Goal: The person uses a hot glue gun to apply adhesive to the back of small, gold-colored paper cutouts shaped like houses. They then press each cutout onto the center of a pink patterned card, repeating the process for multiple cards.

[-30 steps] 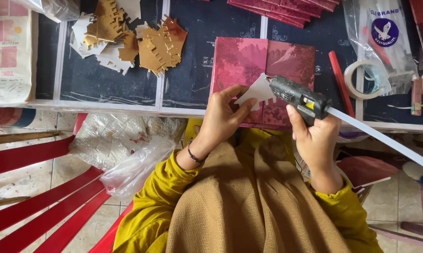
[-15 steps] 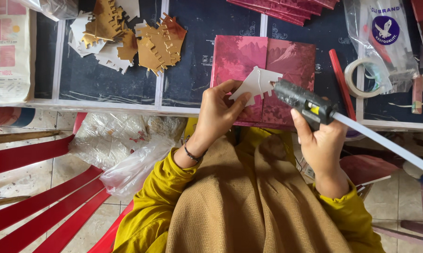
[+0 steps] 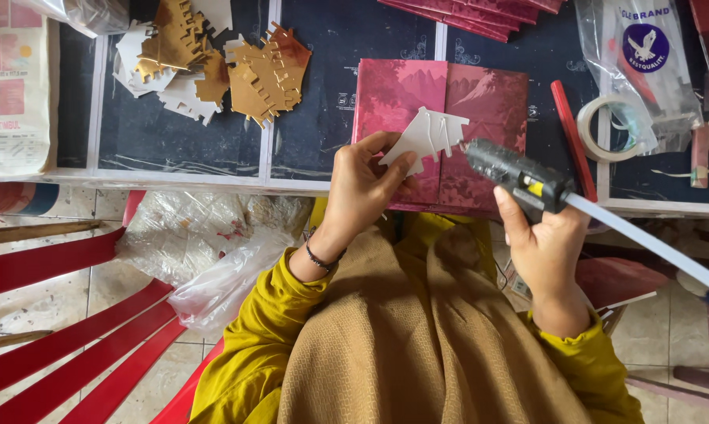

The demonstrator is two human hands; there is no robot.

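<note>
My left hand [image 3: 362,188] pinches a small white card cutout [image 3: 426,137] with jagged edges, its blank side up, lines of glue showing on it. My right hand [image 3: 544,239] grips a black glue gun [image 3: 515,174] with a long white glue stick [image 3: 645,243] trailing out of its back; the nozzle points left, close to the cutout's right edge. Both are held just above a dark pink folded card [image 3: 448,118] printed with a mountain scene, lying on the dark worktable [image 3: 323,102].
A heap of gold and white cutouts [image 3: 221,67] lies at the table's back left. A red stick [image 3: 572,137], tape rolls [image 3: 609,118] and a plastic bag [image 3: 645,55] sit to the right. Crumpled plastic bags [image 3: 205,243] and red slats [image 3: 64,314] lie on the floor to the left.
Both hands have lifted slightly away from my body, over the pink card. The cutout has turned flatter, and the glue gun nozzle has come up to its right edge.
</note>
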